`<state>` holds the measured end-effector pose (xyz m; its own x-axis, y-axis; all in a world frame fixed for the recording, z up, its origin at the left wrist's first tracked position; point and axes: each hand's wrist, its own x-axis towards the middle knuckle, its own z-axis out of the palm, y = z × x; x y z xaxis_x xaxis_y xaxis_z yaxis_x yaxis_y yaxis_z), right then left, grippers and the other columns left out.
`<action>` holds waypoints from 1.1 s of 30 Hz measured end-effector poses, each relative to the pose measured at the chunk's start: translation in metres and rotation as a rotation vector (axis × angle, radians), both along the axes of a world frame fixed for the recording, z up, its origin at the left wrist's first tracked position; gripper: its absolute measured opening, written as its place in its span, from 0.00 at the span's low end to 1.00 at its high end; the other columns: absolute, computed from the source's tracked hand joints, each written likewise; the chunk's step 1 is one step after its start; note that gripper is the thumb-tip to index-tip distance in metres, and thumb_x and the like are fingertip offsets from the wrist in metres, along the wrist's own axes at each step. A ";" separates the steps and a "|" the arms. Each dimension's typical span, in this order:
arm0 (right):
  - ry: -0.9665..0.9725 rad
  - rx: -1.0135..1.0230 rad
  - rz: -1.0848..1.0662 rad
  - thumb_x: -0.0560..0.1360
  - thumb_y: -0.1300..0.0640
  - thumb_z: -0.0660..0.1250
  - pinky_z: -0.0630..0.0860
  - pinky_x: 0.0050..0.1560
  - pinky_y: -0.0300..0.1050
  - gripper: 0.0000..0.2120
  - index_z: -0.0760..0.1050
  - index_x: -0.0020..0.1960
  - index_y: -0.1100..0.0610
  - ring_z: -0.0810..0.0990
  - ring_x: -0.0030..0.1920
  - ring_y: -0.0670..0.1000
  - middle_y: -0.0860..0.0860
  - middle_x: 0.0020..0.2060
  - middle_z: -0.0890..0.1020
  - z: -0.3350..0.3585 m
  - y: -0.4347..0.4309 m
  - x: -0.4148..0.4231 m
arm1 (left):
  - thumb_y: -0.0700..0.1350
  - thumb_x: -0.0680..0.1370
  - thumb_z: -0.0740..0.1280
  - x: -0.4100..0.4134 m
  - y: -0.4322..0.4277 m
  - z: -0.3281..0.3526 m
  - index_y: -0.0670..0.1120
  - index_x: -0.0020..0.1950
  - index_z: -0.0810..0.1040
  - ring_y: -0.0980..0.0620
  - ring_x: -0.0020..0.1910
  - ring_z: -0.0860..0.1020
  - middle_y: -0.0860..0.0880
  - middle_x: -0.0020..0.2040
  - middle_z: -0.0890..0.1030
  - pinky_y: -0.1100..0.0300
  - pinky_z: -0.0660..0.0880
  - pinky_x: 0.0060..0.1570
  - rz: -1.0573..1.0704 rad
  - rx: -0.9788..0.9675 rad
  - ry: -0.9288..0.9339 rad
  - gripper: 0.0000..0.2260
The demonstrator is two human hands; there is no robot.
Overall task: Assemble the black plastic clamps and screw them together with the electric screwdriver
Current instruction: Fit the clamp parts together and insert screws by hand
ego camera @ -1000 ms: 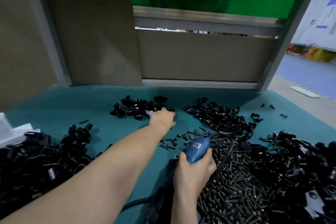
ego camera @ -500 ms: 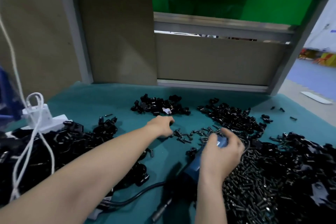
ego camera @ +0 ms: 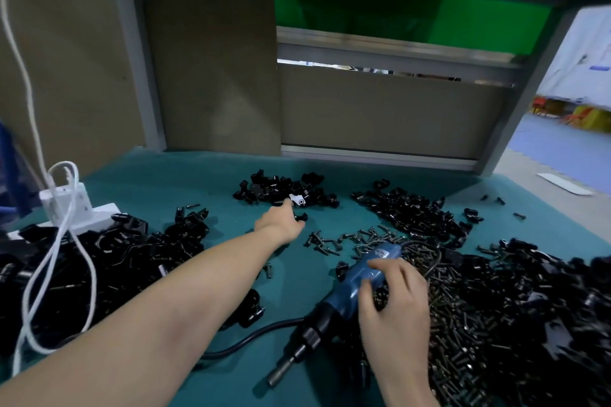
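The black clamp pile (ego camera: 284, 192) is found just beyond the left hand (ego camera: 279, 221), whose grip can't be made out tbh. The electric screwdriver (ego camera: 358, 279), laid on the counter (ego camera: 185, 188) bit-toward-body, is wrapped by the right hand (ego camera: 393, 306).

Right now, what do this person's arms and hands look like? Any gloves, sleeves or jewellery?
Both are uncovered. The left hand and right hand wear no gloves, and no ring shows. The left forearm and right wrist carry no sleeve, watch or band as far as the picture reaches.
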<state>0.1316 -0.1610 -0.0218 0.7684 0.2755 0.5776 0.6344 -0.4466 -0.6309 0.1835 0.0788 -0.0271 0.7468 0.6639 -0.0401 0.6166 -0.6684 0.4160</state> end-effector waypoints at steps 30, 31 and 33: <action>0.219 0.252 0.424 0.68 0.42 0.70 0.70 0.53 0.25 0.32 0.59 0.67 0.28 0.77 0.56 0.35 0.31 0.58 0.76 0.004 -0.004 -0.010 | 0.61 0.68 0.69 -0.089 -0.117 0.058 0.50 0.34 0.71 0.56 0.22 0.74 0.46 0.28 0.81 0.68 0.67 0.23 -0.363 -0.713 -0.659 0.17; 0.201 0.235 0.449 0.68 0.43 0.70 0.72 0.50 0.26 0.30 0.61 0.66 0.28 0.79 0.53 0.36 0.33 0.54 0.79 0.004 -0.005 -0.014 | 0.61 0.68 0.68 -0.107 -0.125 0.057 0.51 0.34 0.72 0.55 0.24 0.74 0.46 0.30 0.82 0.67 0.68 0.23 -0.323 -0.819 -0.682 0.15; 0.141 0.185 0.484 0.71 0.41 0.67 0.75 0.49 0.31 0.23 0.65 0.63 0.31 0.80 0.50 0.38 0.36 0.49 0.81 0.002 -0.003 -0.023 | 0.61 0.68 0.67 -0.134 -0.129 0.050 0.52 0.33 0.73 0.55 0.23 0.70 0.48 0.30 0.80 0.66 0.65 0.23 -0.244 -0.904 -0.710 0.14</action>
